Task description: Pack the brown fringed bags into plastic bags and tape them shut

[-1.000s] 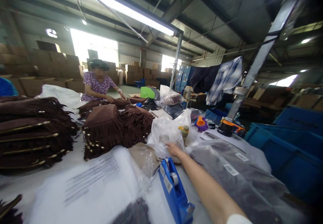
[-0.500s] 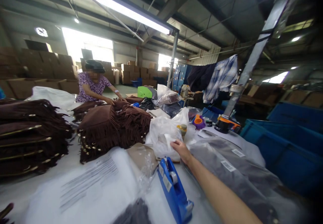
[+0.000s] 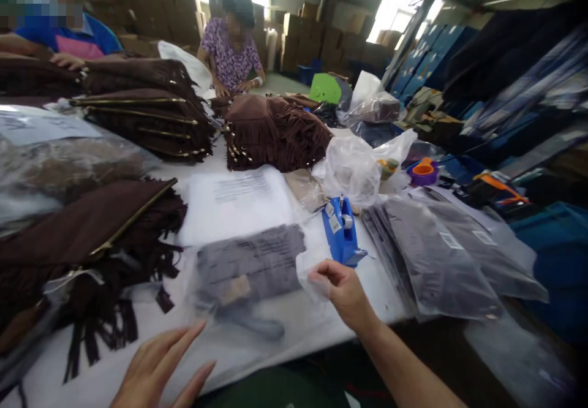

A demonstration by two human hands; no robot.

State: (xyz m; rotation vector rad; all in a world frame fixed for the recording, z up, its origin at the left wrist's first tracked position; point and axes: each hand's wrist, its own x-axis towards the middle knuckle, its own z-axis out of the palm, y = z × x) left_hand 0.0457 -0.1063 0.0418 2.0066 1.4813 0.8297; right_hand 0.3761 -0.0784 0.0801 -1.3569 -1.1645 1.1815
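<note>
My right hand pinches a small white translucent sheet; whether it is thin paper or plastic I cannot tell. Just beyond it stands a blue tape dispenser. Low on the left, my left hand has its fingers apart and holds nothing. Between the hands lies a dark grey item in a clear plastic bag, with a small tan patch and a dark strap-like part showing. Left of it rests a brown fringed bag with a gold zipper.
Brown fringed bags are stacked at the back left, with another pile mid-table. Flat white bags, a crumpled plastic bag and barcoded grey packages lie around. Two people work across the table. Blue bins stand right.
My view has tilted down and turned left. My right hand has come back from the crumpled plastic bag with the white sheet. My left hand has entered the picture.
</note>
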